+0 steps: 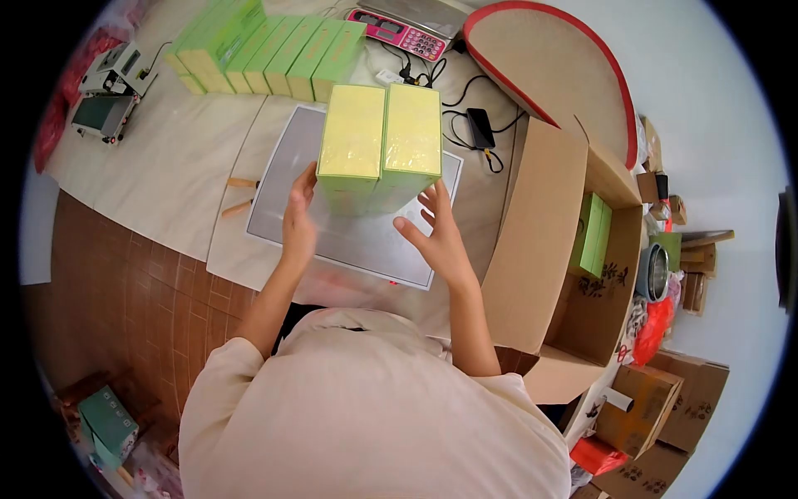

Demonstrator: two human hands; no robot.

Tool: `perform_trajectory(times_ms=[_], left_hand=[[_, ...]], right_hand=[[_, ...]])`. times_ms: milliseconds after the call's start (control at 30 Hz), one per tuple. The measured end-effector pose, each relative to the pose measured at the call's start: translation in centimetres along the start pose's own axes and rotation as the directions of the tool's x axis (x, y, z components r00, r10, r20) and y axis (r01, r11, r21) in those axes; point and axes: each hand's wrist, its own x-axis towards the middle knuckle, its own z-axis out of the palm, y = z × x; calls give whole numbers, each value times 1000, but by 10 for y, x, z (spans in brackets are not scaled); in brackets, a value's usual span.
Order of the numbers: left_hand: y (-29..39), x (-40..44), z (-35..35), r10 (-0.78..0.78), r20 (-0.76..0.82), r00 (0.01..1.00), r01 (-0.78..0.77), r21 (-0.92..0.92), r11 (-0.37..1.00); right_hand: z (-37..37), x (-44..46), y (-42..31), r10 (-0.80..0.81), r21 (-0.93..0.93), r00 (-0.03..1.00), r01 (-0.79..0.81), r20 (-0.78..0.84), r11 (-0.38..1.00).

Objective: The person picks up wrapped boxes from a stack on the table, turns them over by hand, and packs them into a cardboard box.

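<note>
Two shrink-wrapped boxes stand side by side over a grey flat panel with a white rim [264, 214]: a left box [352, 129] and a right box [413, 129], yellow on top with green sides. My left hand [298, 218], slightly blurred, is at the left box's near left corner with its fingers extended. My right hand [436, 237] is by the right box's near right corner, thumb and fingers spread; its fingertips reach the box's side. Whether either hand presses on the boxes is hard to see.
A row of similar green boxes [283, 54] stands at the back left, near a small machine [108, 91]. Behind are a pink keypad scale [399, 33], cables and a phone [480, 128]. An open carton [532, 241] with green boxes inside is at right.
</note>
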Motion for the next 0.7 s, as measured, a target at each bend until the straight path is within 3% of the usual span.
perform_trajectory(times_ms=[200,700], left_hand=[[9,-13,-3,-79,-41,996,81,52,995],[9,-11,2,-49,-77,996,53,50,997]], right_hand=[[-9,-11,12,43,53,999,-43,-16,998],[-15,-18,32,80,96,996,-76,-42,993]])
